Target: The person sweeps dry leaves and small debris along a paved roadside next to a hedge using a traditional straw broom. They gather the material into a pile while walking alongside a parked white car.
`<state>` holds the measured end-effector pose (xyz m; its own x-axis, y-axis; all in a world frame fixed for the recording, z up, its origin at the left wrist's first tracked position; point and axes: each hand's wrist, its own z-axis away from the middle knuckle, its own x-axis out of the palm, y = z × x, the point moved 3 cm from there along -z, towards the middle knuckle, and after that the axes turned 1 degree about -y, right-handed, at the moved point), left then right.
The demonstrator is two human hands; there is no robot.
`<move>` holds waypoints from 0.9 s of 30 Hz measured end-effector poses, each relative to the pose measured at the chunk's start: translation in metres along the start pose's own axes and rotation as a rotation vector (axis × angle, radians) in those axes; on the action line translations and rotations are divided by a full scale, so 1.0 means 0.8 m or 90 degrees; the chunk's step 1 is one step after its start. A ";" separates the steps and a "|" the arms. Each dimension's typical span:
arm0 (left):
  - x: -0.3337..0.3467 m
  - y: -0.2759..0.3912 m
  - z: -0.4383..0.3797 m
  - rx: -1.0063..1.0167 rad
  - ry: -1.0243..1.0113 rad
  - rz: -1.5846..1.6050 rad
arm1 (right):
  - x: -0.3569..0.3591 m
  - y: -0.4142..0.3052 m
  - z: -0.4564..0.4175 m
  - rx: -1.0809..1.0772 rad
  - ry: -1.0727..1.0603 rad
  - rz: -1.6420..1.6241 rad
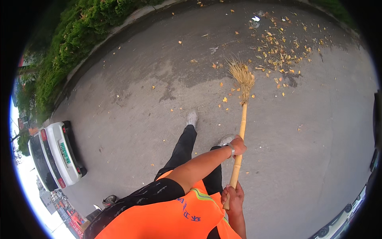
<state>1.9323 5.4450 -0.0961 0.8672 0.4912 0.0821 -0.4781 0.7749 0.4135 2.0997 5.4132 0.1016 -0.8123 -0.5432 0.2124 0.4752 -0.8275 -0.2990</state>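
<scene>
A long straw broom has a bamboo handle [243, 119] that slants up from the lower middle. My left hand [238, 146], with a metal watch at the wrist, grips the handle partway along. Closer to my orange vest, my right hand [233, 198] is closed around the handle's butt end. The bristles [242, 74] rest on the grey asphalt, at the left edge of scattered yellow leaves [282, 56]. Past the leaves lie a white scrap [255, 18] and what looks like clear plastic.
A curb [119, 27] and green hedge [80, 35] curve along the upper left. A white car [61, 155] stands at the left, with a wheel [109, 199] of another vehicle below it. More vehicles [337, 222] line the lower right. My shoes [192, 118] are on the asphalt.
</scene>
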 end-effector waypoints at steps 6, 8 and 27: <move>0.040 -0.010 0.014 0.064 0.019 -0.087 | -0.024 0.005 0.034 -0.002 0.022 0.035; 0.037 -0.050 0.036 0.025 0.062 -0.052 | -0.046 0.039 0.039 0.016 -0.010 0.048; 0.066 -0.012 0.006 0.052 -0.029 -0.042 | -0.032 0.016 0.025 -0.045 0.024 0.019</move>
<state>1.9838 5.4614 -0.0913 0.9026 0.4204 0.0925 -0.4085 0.7687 0.4921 2.1333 5.4136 0.1109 -0.8110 -0.5606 0.1675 0.4757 -0.7984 -0.3692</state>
